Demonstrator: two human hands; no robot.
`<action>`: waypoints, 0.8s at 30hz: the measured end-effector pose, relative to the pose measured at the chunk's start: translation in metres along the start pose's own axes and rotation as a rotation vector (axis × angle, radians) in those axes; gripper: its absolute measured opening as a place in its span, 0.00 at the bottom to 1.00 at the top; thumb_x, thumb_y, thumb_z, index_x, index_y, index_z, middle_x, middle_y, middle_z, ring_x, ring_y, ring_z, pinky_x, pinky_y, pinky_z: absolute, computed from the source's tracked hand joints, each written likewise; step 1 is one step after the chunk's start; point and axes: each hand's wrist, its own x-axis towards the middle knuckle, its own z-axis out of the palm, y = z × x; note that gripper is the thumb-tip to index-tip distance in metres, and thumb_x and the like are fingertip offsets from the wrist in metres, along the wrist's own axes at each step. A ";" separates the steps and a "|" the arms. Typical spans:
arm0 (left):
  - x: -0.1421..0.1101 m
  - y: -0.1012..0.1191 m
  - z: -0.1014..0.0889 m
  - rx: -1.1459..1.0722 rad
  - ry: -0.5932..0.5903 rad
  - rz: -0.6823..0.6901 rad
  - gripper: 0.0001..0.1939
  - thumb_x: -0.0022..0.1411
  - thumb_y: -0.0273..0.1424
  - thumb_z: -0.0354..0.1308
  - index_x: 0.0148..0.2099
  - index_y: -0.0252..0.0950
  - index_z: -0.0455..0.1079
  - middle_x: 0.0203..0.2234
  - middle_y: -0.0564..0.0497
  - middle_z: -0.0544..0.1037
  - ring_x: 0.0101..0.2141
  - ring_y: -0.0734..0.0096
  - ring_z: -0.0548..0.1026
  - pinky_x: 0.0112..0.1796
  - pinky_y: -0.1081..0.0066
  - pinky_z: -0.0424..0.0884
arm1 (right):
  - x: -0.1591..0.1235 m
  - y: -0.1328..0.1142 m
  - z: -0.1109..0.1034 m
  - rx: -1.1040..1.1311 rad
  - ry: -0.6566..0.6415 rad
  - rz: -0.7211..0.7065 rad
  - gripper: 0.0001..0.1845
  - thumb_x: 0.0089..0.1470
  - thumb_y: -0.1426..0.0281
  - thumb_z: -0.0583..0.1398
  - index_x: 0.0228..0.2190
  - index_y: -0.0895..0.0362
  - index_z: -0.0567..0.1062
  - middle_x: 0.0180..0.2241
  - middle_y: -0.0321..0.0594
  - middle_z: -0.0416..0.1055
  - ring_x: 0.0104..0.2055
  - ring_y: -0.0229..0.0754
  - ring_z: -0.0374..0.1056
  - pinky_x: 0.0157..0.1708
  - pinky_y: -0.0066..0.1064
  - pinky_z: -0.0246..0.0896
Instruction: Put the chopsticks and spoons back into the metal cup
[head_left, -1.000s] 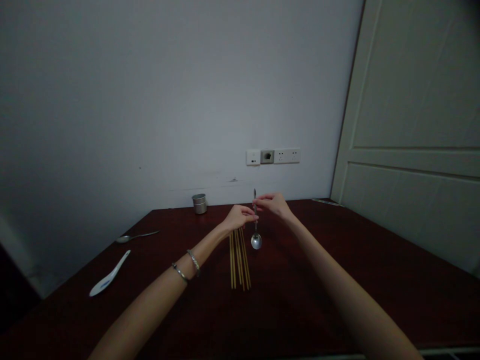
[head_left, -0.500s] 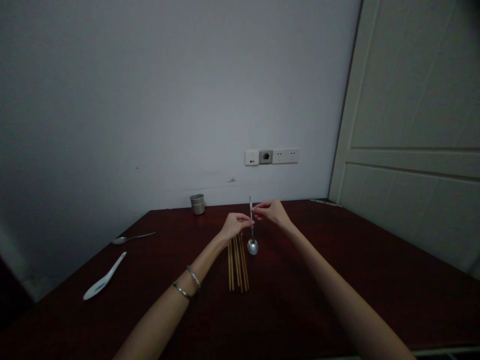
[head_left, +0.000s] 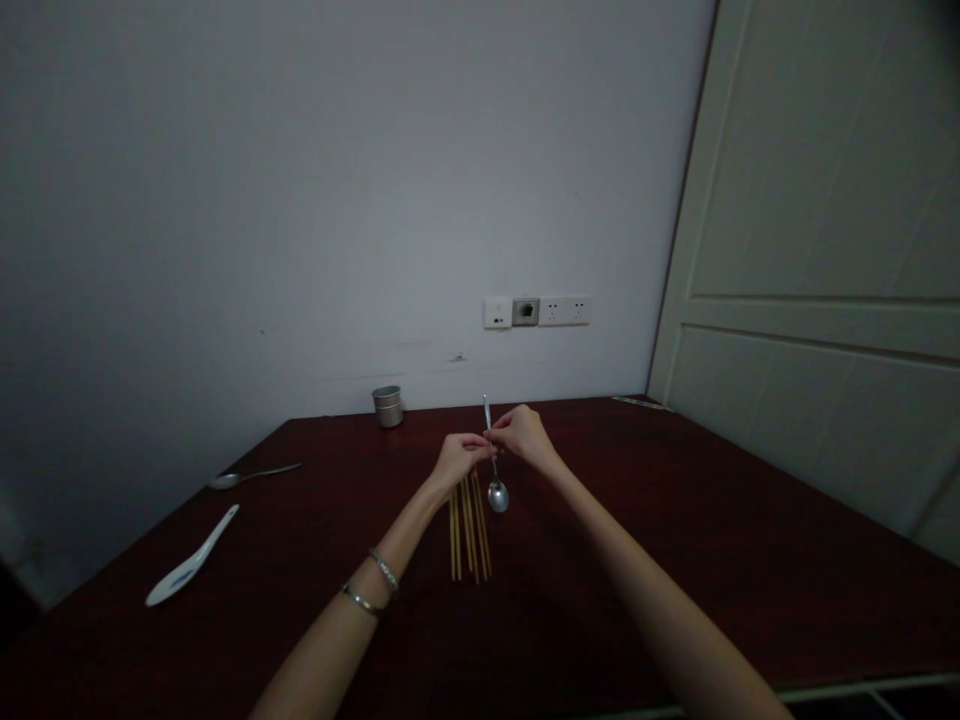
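Observation:
In the head view a metal spoon (head_left: 498, 496) points bowl-down toward me, its handle running up between my two hands. My left hand (head_left: 457, 458) is closed, thumb and fingertips pinching the spoon's handle. From the other side my right hand (head_left: 519, 434) also pinches the handle, a little higher up. Several wooden chopsticks (head_left: 469, 530) fan out toward me below my left hand; their far ends are hidden under it, so whether it touches them I cannot tell.
A white ceramic spoon (head_left: 193, 566) with a blue mark lies on the dark red table (head_left: 585, 620) at left. Behind it rests another metal spoon (head_left: 253, 476). A metal cup (head_left: 388, 407) stands near the wall. Sockets (head_left: 564, 311) are set in the wall.
My right hand has come down and left along the spoon's handle, closer to my left hand. The handle's top now leans slightly left. The whole view has shifted a little.

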 end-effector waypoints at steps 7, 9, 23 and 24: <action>-0.002 -0.007 -0.006 0.044 -0.065 -0.014 0.15 0.44 0.37 0.62 0.32 0.29 0.73 0.24 0.49 0.75 0.19 0.79 0.64 0.18 0.78 0.59 | 0.010 0.003 0.008 -0.082 -0.068 0.031 0.09 0.37 0.67 0.61 0.19 0.60 0.78 0.14 0.40 0.71 0.21 0.37 0.68 0.19 0.20 0.56; -0.003 -0.010 -0.010 0.050 -0.097 -0.018 0.17 0.46 0.38 0.61 0.34 0.29 0.74 0.25 0.48 0.75 0.20 0.78 0.65 0.18 0.78 0.60 | 0.012 0.006 0.010 -0.076 -0.090 0.064 0.09 0.36 0.67 0.61 0.18 0.60 0.78 0.14 0.41 0.71 0.21 0.36 0.68 0.19 0.20 0.57; 0.009 -0.030 -0.066 -0.168 0.071 -0.207 0.18 0.46 0.39 0.61 0.35 0.30 0.72 0.30 0.43 0.76 0.23 0.80 0.69 0.20 0.81 0.61 | 0.016 0.047 0.050 -0.100 -0.268 0.373 0.02 0.33 0.75 0.61 0.14 0.62 0.72 0.20 0.46 0.74 0.20 0.39 0.70 0.15 0.20 0.61; 0.010 -0.033 -0.070 -0.186 0.094 -0.226 0.18 0.46 0.39 0.61 0.34 0.30 0.72 0.30 0.43 0.76 0.23 0.81 0.69 0.21 0.81 0.61 | 0.017 0.046 0.053 -0.106 -0.277 0.383 0.02 0.32 0.76 0.61 0.14 0.62 0.72 0.20 0.46 0.74 0.19 0.39 0.70 0.15 0.21 0.61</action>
